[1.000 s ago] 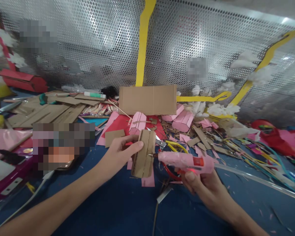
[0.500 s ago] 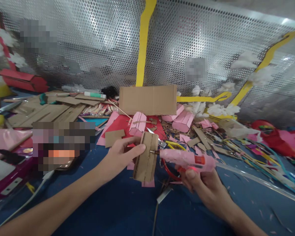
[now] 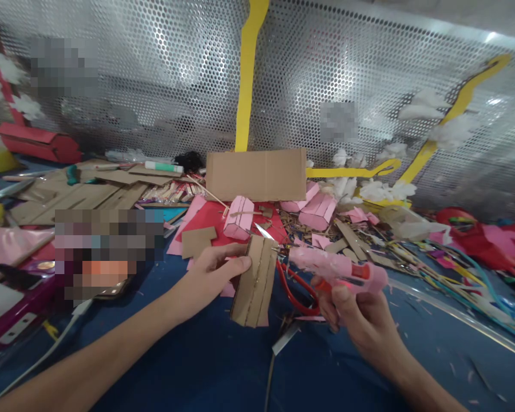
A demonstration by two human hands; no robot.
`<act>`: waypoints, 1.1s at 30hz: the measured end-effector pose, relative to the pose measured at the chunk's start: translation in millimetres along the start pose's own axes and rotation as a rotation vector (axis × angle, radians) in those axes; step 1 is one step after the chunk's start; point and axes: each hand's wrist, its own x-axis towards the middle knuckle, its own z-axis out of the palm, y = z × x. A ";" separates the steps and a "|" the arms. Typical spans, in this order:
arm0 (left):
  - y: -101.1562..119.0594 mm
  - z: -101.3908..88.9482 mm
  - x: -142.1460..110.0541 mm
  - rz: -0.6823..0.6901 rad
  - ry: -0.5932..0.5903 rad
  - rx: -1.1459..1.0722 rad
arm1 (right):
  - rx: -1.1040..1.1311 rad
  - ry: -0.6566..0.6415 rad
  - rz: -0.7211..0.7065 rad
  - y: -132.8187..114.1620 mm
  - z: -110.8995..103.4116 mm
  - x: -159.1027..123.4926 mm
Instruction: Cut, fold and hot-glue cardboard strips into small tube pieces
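Observation:
A scored strip of brown cardboard (image 3: 256, 283) is pinched at its upper left edge by my left hand (image 3: 217, 274), thumb on its face. Pencil-like or crease lines run along its length, with a shiny line down the middle. My right hand (image 3: 356, 312) is wrapped round the handle of a pink hot glue gun (image 3: 326, 264). The gun's tip points left, at the strip's upper right edge; whether it touches I cannot tell. Red-handled scissors (image 3: 300, 297) lie behind the strip and below the gun, partly hidden.
A cardboard panel (image 3: 256, 174) stands at the back against a perforated metal screen (image 3: 304, 74). Folded pink boxes (image 3: 317, 210), cardboard scraps (image 3: 354, 240) and cotton tufts lie around. A utility blade (image 3: 286, 337) is near the front. A white cable (image 3: 55, 343) runs at left.
The glue gun has moved right and slightly up, from the strip's middle to its upper right edge. The strip is turned slightly and sits a little lower, still in my left hand.

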 end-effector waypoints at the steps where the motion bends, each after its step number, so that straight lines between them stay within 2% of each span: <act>1: -0.7 -0.3 -0.3 -0.009 -0.005 -0.001 | 0.014 0.002 0.002 -0.2 0.5 0.0; 9: -7.5 -0.4 -0.5 -0.054 0.061 -0.026 | 0.016 0.005 0.027 -0.7 0.9 -1.4; 14: -6.3 0.6 -0.6 -0.082 0.029 -0.057 | -0.038 -0.081 0.000 1.7 -4.1 0.4; 22: -7.8 -0.4 -0.8 -0.087 0.065 -0.050 | -0.045 -0.048 0.007 2.7 -2.3 0.3; 28: -2.0 1.3 -1.8 -0.077 0.019 -0.041 | -0.057 -0.033 0.069 1.9 -1.7 -1.6; 33: -2.2 0.9 -1.0 -0.073 -0.012 -0.045 | -0.040 -0.022 0.058 1.8 -1.9 -1.3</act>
